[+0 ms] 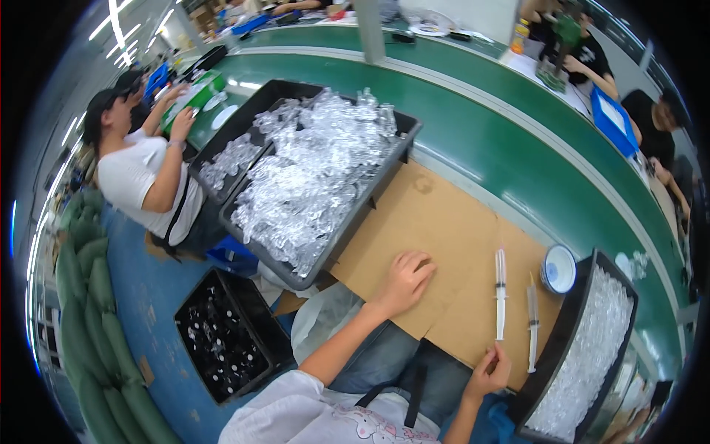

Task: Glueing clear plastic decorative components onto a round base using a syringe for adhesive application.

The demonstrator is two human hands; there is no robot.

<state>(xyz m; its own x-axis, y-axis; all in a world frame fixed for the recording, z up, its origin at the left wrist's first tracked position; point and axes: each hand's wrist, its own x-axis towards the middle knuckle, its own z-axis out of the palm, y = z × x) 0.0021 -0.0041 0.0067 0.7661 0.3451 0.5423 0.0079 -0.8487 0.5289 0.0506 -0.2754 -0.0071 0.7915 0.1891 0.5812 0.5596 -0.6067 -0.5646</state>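
Note:
My left hand (407, 283) rests on a brown cardboard sheet (451, 222), its fingers loosely bent and apart, with nothing visible in them. At the sheet's near right part, my right hand (488, 372) has its fingertips closed at the plunger end of a syringe (501, 288). That syringe points away from me, its thin tip at the far end. To its right lies a second syringe (532, 325), apart from both hands. A small white and blue bowl (558, 268) stands beyond it, at the sheet's right edge.
A large black bin (318, 277) heaped with clear plastic pieces (318, 170) stands at the far left. Another black bin (529, 407) of clear pieces is at my right. Dark parts fill a crate (222, 337) at lower left. A person (151, 174) sits left, by the green bench (473, 126).

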